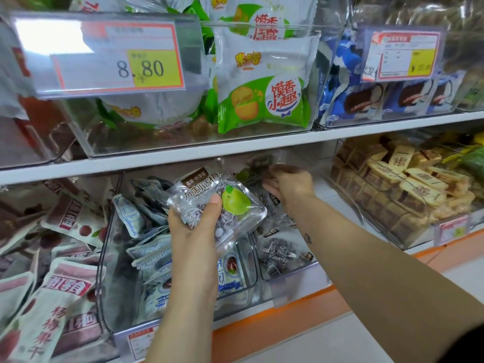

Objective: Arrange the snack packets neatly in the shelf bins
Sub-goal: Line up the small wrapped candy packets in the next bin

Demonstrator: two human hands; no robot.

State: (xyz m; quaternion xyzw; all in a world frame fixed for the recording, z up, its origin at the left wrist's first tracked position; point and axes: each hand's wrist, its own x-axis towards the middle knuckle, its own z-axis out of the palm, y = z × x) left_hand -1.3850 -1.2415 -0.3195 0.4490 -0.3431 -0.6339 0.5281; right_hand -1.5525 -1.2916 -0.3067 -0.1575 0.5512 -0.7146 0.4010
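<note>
**Price labels, shelf board, orange base**

A large price label (117,56) at the upper left shows 8.80 on yellow. A smaller label (404,55) hangs at the right, and its print seems too blurred to read. A white shelf board (183,155) runs across. An orange base strip (275,320) lies near.

The clear packet (217,203) carries a brown label, white lettering and a green fruit picture. The second clear packet (258,166), blurred, shows dark contents. Upper packets (262,95): green and white. Cake packets (364,100): blue and white. Price tag (117,56): white, orange border, yellow patch. Shelf (235,150): white, with an orange base strip (275,331).
</note>
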